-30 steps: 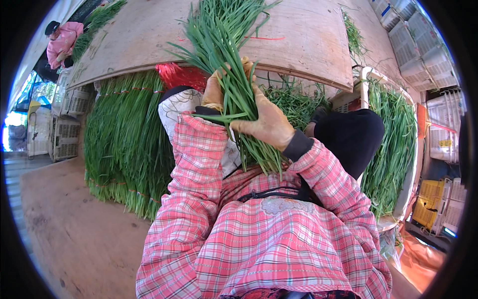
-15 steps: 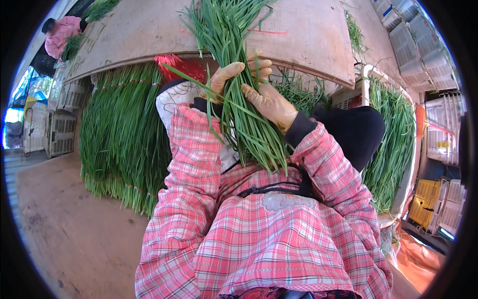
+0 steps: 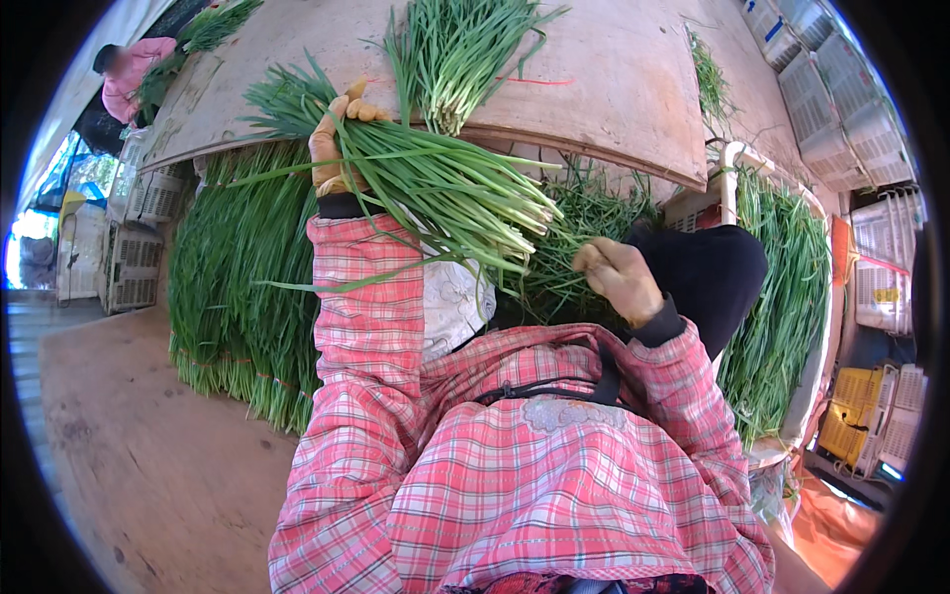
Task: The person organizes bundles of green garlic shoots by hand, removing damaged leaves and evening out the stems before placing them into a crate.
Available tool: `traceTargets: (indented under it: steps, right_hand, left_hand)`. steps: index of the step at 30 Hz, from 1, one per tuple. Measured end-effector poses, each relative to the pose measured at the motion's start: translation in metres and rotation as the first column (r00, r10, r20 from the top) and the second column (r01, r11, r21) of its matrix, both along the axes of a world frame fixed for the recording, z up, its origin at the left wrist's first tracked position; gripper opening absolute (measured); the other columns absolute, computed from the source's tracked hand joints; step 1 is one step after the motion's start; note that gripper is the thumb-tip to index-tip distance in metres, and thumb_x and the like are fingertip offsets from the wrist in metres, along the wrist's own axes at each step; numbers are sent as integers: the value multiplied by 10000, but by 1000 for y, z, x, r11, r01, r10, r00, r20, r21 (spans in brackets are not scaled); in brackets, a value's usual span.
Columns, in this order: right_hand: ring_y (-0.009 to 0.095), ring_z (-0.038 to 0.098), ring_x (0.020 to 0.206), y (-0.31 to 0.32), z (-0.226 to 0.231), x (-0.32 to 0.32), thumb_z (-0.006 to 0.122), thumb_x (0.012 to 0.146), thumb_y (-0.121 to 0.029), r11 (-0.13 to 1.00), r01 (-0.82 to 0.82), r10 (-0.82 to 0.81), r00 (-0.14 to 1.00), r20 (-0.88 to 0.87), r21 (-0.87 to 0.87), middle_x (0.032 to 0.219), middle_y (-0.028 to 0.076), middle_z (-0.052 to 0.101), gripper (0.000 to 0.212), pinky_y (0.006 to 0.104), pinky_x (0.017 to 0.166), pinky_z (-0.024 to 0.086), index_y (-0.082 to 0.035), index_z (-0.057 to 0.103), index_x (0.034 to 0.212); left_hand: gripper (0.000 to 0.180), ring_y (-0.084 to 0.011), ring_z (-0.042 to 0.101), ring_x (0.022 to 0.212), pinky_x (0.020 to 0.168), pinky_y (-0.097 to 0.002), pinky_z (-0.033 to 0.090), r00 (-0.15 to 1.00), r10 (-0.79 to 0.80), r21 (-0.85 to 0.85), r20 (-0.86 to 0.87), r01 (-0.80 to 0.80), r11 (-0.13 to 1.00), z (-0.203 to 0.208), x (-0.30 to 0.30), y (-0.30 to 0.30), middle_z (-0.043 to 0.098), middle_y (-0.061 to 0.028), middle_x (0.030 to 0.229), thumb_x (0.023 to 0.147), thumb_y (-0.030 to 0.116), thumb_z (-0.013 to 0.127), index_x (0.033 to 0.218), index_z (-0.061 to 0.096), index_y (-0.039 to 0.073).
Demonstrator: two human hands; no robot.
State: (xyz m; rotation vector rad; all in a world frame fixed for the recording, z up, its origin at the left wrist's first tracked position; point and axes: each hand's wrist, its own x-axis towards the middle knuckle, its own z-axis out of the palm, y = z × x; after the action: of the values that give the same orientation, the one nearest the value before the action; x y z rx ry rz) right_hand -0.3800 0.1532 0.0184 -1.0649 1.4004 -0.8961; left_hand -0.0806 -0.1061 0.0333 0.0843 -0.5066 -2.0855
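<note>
My left hand (image 3: 332,148) grips a chive bundle (image 3: 435,193) at 11 o'clock, over the wooden board (image 3: 614,89). My right hand (image 3: 618,279), at 2 o'clock, is curled shut, apparently holding nothing. Chive stacks (image 3: 233,287) at 9, white crates (image 3: 841,99) at 1, wood floor (image 3: 129,465) at 8.

Worn wooden table (image 3: 614,89), brown floor (image 3: 129,465), stacked white plastic crates (image 3: 841,109) at right, daylight at left

Produce packing shed: wooden sorting table (image 3: 614,89), stacked green-onion bundles (image 3: 233,287), plastic crates (image 3: 841,109), another worker (image 3: 124,74) nearby.
</note>
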Motion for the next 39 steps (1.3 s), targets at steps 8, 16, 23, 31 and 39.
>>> traceTargets:
  steps: [8, 16, 23, 31, 39]
  right_hand:
    - [302, 611, 866, -11, 47, 12, 714, 715, -200, 691, -338, -419, 533, -735, -639, 1061, 114, 606, 377, 385, 699, 494, -69, 605, 1052]
    - [280, 547, 662, -64, 45, 61, 598, 691, -65, 640, -520, -154, 634, -758, -565, 702, 79, 515, 144, 378, 552, 437, -93, 575, 831]
    - [271, 577, 684, 10, -8, -15, 682, 731, -174, 839, -504, 9, 388, -922, -204, 739, 84, 539, 162, 396, 576, 457, -72, 590, 816]
    - [305, 585, 765, -87, 44, 71, 662, 751, -137, 626, -389, -317, 665, -676, -676, 871, 124, 577, 175, 411, 652, 476, -59, 584, 887]
    - [322, 565, 783, -13, -20, -16, 626, 713, -91, 742, -636, 178, 491, -853, -211, 828, 121, 536, 188, 408, 643, 462, -43, 566, 884]
  left_hand:
    - [269, -156, 535, 709, 736, -316, 482, 954, 237, 125, 184, -262, 957, -3, -4, 14, 536, 4, 723, 922, 164, 527, 1101, 559, -34]
    - [240, -162, 543, 698, 735, -337, 485, 939, 238, 79, 248, -264, 961, 0, -24, 21, 539, 0, 699, 904, 175, 552, 1061, 557, -7]
    - [230, -197, 559, 699, 752, -348, 497, 871, 408, 98, 275, -447, 889, -5, -5, 15, 561, -34, 690, 904, 191, 509, 1010, 556, -8]
    - [210, -190, 547, 655, 725, -357, 493, 927, 262, 143, 268, -307, 941, 5, -34, 24, 535, -28, 679, 916, 181, 504, 1011, 547, 0]
    - [138, -213, 561, 654, 692, -373, 490, 951, 159, 237, 266, -224, 945, -2, -8, 11, 552, -28, 637, 864, 188, 573, 818, 543, 61]
